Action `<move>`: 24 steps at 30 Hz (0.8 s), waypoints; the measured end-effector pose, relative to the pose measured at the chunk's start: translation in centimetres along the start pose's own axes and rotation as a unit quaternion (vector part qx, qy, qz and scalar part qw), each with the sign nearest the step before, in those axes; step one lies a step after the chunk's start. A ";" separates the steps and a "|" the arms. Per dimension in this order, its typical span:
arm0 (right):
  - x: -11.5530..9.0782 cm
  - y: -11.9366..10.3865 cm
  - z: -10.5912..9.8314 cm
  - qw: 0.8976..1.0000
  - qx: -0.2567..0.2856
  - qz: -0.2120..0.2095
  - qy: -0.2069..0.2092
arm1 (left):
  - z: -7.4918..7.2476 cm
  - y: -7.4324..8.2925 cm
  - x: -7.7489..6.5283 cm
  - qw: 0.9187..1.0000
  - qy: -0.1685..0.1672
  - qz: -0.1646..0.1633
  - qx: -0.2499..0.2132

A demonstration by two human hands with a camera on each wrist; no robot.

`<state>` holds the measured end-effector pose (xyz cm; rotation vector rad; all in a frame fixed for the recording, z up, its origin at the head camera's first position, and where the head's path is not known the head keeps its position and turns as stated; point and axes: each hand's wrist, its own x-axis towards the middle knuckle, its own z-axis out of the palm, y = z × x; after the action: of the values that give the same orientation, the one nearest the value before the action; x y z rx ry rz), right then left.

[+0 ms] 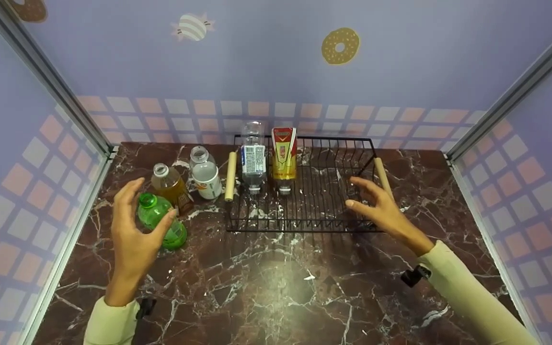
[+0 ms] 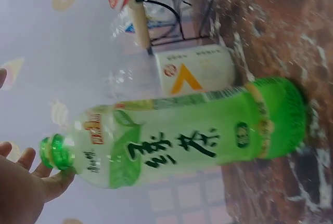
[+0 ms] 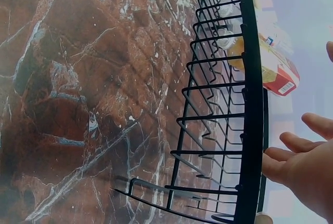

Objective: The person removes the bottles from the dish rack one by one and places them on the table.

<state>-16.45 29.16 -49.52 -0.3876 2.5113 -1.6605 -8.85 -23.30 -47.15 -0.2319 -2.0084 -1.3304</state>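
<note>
Beside the upright green plastic tea bottle (image 1: 173,235), my left hand (image 1: 134,235) has its thumb and fingers spread apart around the upper part. In the left wrist view, the fingers (image 2: 54,182) come right at the green neck, with no curl around it. My right hand (image 1: 381,211) hovers over the right end of the black wire rack (image 1: 304,225), fingers extended and nothing in them. Two bottles are in the rack's left part, mouths toward me: a clear one (image 1: 254,158) with a white and blue label, and a red and yellow one (image 1: 283,153).
Behind the green bottle stand a bottle of amber liquid (image 1: 173,187) and a clear bottle with a white label (image 1: 205,179). The rack has wooden handles, left (image 1: 230,176) and right (image 1: 382,175). Patterned walls (image 1: 276,72) enclose the dark marbled tabletop (image 1: 276,287) at the back and sides.
</note>
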 end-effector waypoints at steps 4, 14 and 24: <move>0.0 0.0 0.0 1.000 0.001 -0.003 0.002 | 0.5 1.0 0.3 1.000 -0.012 0.020 0.016; 0.0 0.1 0.1 1.000 -0.003 -0.003 -0.008 | 0.7 1.2 0.6 0.996 -0.019 0.067 0.060; 0.0 0.1 0.1 1.000 0.003 0.007 -0.017 | 1.6 2.5 0.8 0.993 -0.043 0.100 0.038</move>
<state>-16.46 29.12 -49.69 -0.3948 2.4794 -1.6412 -8.89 -20.93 -45.18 -0.4493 -2.0424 -1.1324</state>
